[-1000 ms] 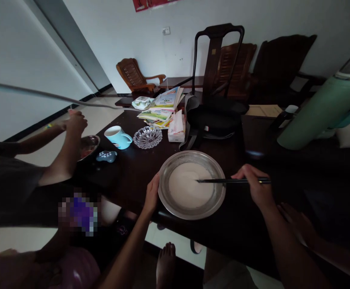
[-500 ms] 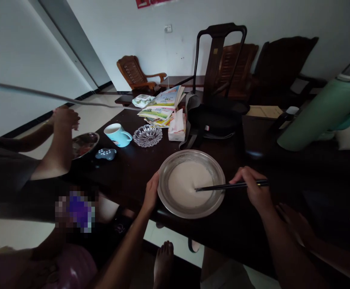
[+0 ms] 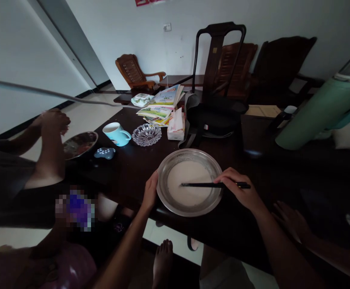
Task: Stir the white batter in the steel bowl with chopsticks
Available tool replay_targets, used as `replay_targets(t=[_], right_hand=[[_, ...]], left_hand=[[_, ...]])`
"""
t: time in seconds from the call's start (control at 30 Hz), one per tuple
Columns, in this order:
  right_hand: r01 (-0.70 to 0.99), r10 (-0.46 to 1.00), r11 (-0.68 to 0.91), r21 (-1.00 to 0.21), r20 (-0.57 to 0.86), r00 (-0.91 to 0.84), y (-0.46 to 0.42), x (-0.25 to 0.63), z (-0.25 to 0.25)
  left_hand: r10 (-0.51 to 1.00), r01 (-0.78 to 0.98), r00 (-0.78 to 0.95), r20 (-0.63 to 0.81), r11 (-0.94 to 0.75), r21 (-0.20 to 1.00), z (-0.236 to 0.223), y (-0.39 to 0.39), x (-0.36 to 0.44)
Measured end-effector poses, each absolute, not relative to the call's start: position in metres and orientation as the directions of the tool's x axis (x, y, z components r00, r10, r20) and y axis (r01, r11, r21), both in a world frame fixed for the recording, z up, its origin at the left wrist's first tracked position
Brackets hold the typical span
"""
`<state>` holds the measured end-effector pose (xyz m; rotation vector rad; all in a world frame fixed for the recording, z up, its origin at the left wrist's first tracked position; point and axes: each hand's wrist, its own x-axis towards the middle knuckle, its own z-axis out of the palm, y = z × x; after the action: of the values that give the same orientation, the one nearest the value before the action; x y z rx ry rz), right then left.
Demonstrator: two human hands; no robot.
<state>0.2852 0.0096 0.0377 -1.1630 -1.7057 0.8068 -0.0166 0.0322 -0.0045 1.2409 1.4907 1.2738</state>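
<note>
A round metal bowl (image 3: 164,193) stands near the front edge of the dark table, partly filled with a smooth off-white batter (image 3: 189,196). My left hand (image 3: 150,189) grips the bowl's left rim, fingers along its outer side. In my right hand (image 3: 238,188) is a pair of black chopsticks (image 3: 199,185), held almost level over the right rim. Their tips dip into the batter left of the bowl's middle. The far ends stick out to the right past my fingers.
Behind the bowl are a tissue pack (image 3: 176,127), a glass dish (image 3: 146,135), a blue mug (image 3: 116,134), booklets (image 3: 162,102) and a black bag (image 3: 213,118). A green flask (image 3: 316,112) stands right. Another person's hands (image 3: 56,120) are above a second bowl (image 3: 81,144); another hand (image 3: 292,218) rests at right.
My right hand and the chopsticks have moved left, taking the tips further across the batter. My left hand keeps its hold on the bowl. The other person's hands at left shifted slightly left.
</note>
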Motion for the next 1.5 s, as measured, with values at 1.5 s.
replay_targets(t=[1.5], right_hand=[[0.285, 0.956, 0.292, -0.913, 0.278, -0.091, 0.012, 0.282, 0.034]], left_hand=[[0.983, 0.183, -0.180, 0.020, 0.014, 0.983, -0.009, 0.034, -0.017]])
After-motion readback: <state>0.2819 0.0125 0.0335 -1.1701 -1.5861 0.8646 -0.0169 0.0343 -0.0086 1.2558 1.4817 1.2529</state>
